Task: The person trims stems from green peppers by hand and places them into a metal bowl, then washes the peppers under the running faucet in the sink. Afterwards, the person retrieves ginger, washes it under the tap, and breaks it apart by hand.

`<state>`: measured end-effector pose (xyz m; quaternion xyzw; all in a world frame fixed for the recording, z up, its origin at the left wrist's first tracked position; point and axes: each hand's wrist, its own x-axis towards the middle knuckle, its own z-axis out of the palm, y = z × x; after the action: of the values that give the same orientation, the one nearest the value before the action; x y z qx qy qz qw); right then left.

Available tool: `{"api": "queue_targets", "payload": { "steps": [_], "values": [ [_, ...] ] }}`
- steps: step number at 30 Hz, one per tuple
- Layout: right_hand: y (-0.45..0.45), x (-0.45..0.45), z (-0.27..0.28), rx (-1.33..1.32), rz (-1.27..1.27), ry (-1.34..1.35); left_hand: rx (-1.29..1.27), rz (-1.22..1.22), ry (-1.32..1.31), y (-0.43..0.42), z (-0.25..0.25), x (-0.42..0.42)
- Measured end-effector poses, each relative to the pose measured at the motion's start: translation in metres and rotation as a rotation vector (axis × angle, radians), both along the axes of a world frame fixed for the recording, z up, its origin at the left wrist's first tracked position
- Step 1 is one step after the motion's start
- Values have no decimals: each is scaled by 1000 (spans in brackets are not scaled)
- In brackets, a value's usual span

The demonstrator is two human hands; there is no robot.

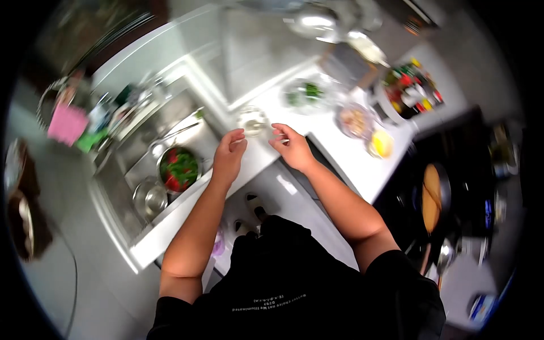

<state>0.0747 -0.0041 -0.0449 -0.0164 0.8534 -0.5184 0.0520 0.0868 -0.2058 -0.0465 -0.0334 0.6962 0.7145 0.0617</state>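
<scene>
A small clear glass bowl point(252, 120) sits on the white counter at the corner, with something pale in it that is too blurred to name. My left hand point(229, 150) is just to its near left, fingers loosely bent and holding nothing. On the near right of the bowl is my right hand point(291, 146), its fingers apart and curved inward, also without anything in them. Both hands seem clear of the bowl, facing each other across a gap. Behind it stands a larger clear bowl point(294, 101) with chopped greens point(312, 90).
Left, the sink point(122, 195) holds a metal bowl of red and green vegetables point(180, 169) and another metal bowl point(153, 198). Right are a bowl of pale pieces point(354, 120), a bowl with something yellow point(381, 144), bottles point(413, 90), and a lidded pan point(433, 198) on the black stove.
</scene>
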Motion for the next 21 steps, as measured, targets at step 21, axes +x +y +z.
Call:
{"api": "queue_targets", "payload": {
  "steps": [21],
  "values": [
    [233,-96,-18,256,120,426,-928,-226,554,233,-6,-139]
  ]
}}
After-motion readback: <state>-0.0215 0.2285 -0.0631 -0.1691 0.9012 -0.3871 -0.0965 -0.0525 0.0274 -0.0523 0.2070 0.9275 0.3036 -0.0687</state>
